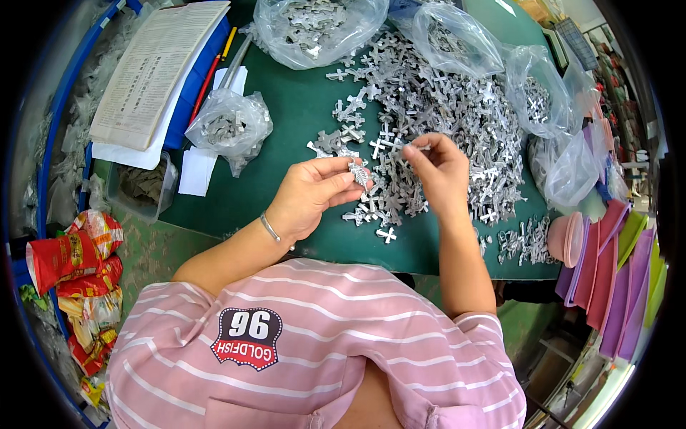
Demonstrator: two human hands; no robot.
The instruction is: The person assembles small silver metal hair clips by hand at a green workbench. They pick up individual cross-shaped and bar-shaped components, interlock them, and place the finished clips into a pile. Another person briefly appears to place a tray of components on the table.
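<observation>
- The left hand (311, 194) is closed around a small stack of silver cross pieces (359, 175). The thumb and fingers pinch it tight.
- The stack sticks out past the fingertips. Its long side runs from about 11 o'clock down to 5 o'clock, and the free end points toward 5 o'clock, at the table.
- The stack sits near the middle of the picture, just above the green table (300, 107), at the near edge of the big pile.
- The right hand (437, 171) is at 3 o'clock from the stack, close by but not touching it. Its fingertips are pinched together on one small silver piece (421, 148). That piece is too small to tell which way it points.
- A big pile of silver crosses (436, 107) lies on the table at 12 o'clock from the hands.
- One lone cross (386, 234) lies flat at 6 o'clock from the stack.
- Clear bags (314, 28) with more crosses sit at 12 and 2 o'clock. A smaller bag (229, 129) is at 10 o'clock.
- A printed paper (161, 71) lies on a blue folder (196, 82) at 10 o'clock, far off.
- Pink and purple sheets (614, 279) lean at 4 o'clock.
- Red snack packs (71, 257) lie at 8 o'clock.
</observation>
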